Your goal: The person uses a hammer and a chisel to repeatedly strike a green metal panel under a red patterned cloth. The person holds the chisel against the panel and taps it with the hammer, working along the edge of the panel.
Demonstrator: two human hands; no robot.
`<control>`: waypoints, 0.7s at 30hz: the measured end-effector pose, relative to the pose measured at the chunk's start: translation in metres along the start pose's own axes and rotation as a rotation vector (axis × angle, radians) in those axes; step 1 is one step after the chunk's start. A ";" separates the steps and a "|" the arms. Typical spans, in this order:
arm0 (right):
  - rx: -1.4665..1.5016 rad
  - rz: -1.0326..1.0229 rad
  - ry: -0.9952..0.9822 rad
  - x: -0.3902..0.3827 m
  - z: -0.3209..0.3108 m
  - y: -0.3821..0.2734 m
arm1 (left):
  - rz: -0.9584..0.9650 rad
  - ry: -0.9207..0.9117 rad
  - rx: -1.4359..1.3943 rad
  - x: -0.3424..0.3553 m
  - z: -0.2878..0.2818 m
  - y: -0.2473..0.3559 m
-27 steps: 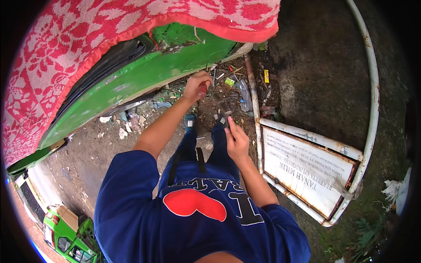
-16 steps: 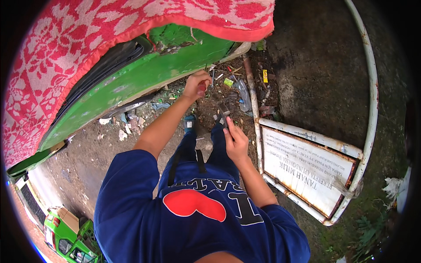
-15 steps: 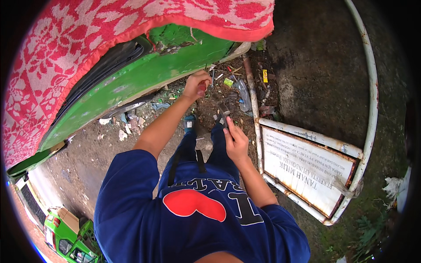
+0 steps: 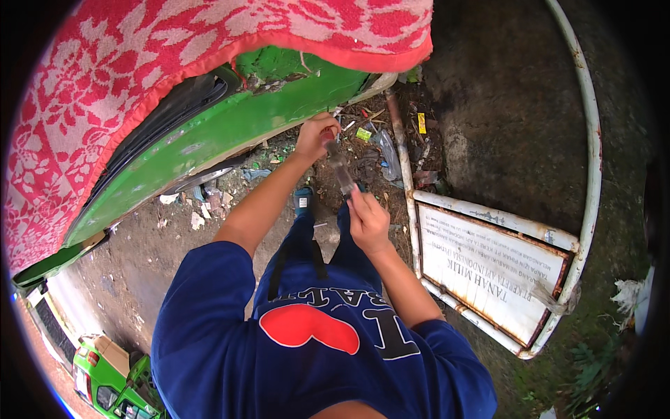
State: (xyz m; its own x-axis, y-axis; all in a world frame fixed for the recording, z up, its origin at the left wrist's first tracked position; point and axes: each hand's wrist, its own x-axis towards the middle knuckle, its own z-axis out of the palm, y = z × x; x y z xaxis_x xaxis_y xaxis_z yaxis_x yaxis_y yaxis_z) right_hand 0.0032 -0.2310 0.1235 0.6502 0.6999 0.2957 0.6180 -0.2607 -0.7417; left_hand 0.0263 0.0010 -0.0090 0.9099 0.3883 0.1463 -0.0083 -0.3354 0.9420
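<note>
My left hand (image 4: 315,136) is closed round a red-handled tool (image 4: 326,140) at the lower edge of the scraped green vehicle body (image 4: 195,140). My right hand (image 4: 368,220) grips a grey metal tool (image 4: 341,174), perhaps a hammer, whose blurred far end is at or beside the red handle; contact is unclear. A red and pink patterned blanket (image 4: 139,49) drapes over the top of the green body.
Litter (image 4: 363,134) lies on the dirty ground below my hands. To the right stand a white rusty tubular frame (image 4: 593,140) and a framed white sign (image 4: 453,251). Another green vehicle (image 4: 112,384) appears at lower left, with plants (image 4: 579,370) at lower right.
The grey tool in my right hand has moved up and left toward the red-handled tool in my left hand. The view has shifted slightly.
</note>
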 end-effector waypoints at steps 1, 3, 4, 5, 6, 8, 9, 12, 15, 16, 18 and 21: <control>-0.074 0.055 -0.054 0.005 0.006 0.005 | -0.021 -0.007 0.055 0.000 0.000 -0.005; -0.124 0.159 -0.088 0.010 0.012 0.013 | -0.017 0.021 0.126 -0.009 -0.002 -0.020; -0.092 0.146 -0.037 0.011 0.010 0.016 | 0.010 0.065 0.145 -0.015 -0.003 -0.030; -0.059 0.133 0.013 0.009 0.008 0.016 | 0.038 0.109 0.164 -0.018 -0.004 -0.039; -0.030 0.139 0.061 0.002 0.004 0.018 | 0.048 0.053 0.148 -0.018 -0.003 -0.032; -0.008 0.183 0.046 -0.007 -0.005 0.018 | 0.056 -0.070 0.116 -0.021 -0.010 -0.006; 0.010 0.200 0.045 -0.006 -0.010 0.016 | 0.101 -0.038 0.135 -0.019 -0.009 0.003; 0.039 0.249 0.028 -0.012 -0.012 0.020 | 0.071 -0.015 0.127 -0.020 -0.007 0.012; 0.084 0.317 0.018 -0.018 -0.015 0.018 | 0.139 0.013 0.166 -0.018 -0.005 0.014; 0.110 0.347 0.019 -0.019 -0.015 0.016 | 0.109 0.009 0.155 -0.019 -0.004 0.013; 0.141 0.388 0.011 -0.022 -0.016 0.013 | 0.049 -0.001 0.132 -0.021 -0.002 0.013; 0.146 0.410 -0.011 -0.025 -0.017 0.011 | 0.106 0.035 0.172 -0.020 -0.003 0.014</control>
State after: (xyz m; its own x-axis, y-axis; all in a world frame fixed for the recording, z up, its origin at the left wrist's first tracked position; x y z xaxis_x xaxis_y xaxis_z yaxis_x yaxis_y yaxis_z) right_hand 0.0012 -0.2627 0.1180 0.8237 0.5650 -0.0467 0.2402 -0.4223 -0.8741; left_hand 0.0068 -0.0089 0.0020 0.8929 0.3713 0.2547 -0.0295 -0.5163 0.8559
